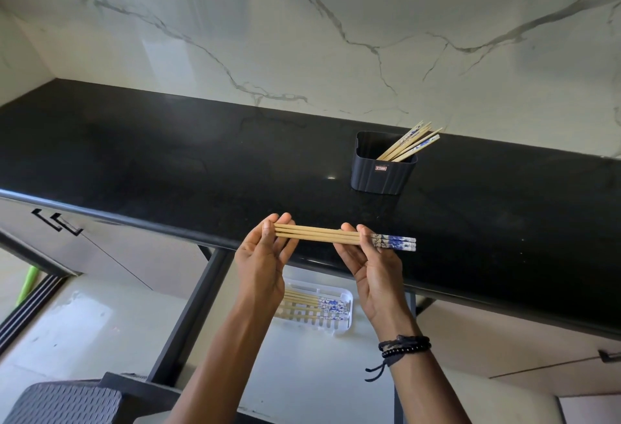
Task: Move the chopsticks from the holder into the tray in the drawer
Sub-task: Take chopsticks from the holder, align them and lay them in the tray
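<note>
Far left: cabinet handles (57, 222) under the black counter (168, 161). Left hand (263, 262) palm up, fingers (284, 227) curled round the plain tips of a small bundle of chopsticks (322, 236), looks like 3, held level just over the counter's front edge. Right hand (373, 267) w/ fingers pinching the same bundle nearer the blue-patterned ends, which stick out past it to the right; black bracelets (405, 347) on that wrist. Below, btwn the forearms: white tray (339, 322) in the open drawer (302, 373), several chopsticks already lying in it, patterned ends to the right. Further right, back on the counter near the marble wall (336, 20): dark holder (383, 171) upright, approx 5 chopsticks left in it, leaning right w/ patterned ends up. Holder well apart from both hands.
</note>
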